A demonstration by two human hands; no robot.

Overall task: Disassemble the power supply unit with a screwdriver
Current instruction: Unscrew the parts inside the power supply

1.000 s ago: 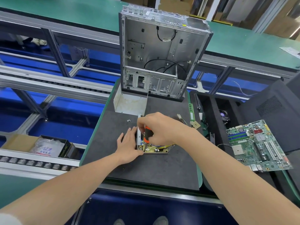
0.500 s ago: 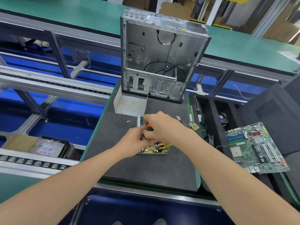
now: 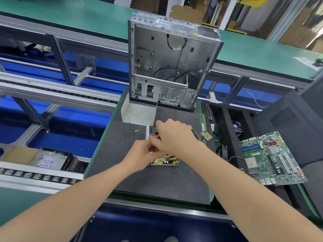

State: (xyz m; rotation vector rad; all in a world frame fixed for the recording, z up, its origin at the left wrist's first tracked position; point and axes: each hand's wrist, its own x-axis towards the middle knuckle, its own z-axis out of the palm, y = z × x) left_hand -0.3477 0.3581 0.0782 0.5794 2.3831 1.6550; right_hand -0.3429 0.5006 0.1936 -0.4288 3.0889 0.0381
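Two hands meet over the power supply unit (image 3: 165,162), which lies flat on the dark-matted bench (image 3: 118,172) about mid-way across. Its circuit board is exposed, w/ yellow wires and capacitors showing at the near edge. The right hand (image 3: 173,137) has its grip curled round the screwdriver (image 3: 156,150). Only bits of orange handle peek out under the fingers, and the tip is hidden. The left hand (image 3: 141,152) comes in from the left, fingers bent and touching the right hand. Its grip is narrow, but I cannot tell what it holds, if anything. A thin metal plate (image 3: 147,131) stands upright at the unit's left edge, just behind the left fingers. Loose screws (image 3: 136,131) lie just left of that plate. A bent metal cover (image 3: 138,112) sits behind the unit, in front of the open PC case (image 3: 171,67), which stands upright at the bench's far end. A RAM stick (image 3: 202,121) lies along the right edge. A motherboard (image 3: 269,158) rests well apart on the right, and a box (image 3: 50,159) w/ a plastic bag sits on the left.
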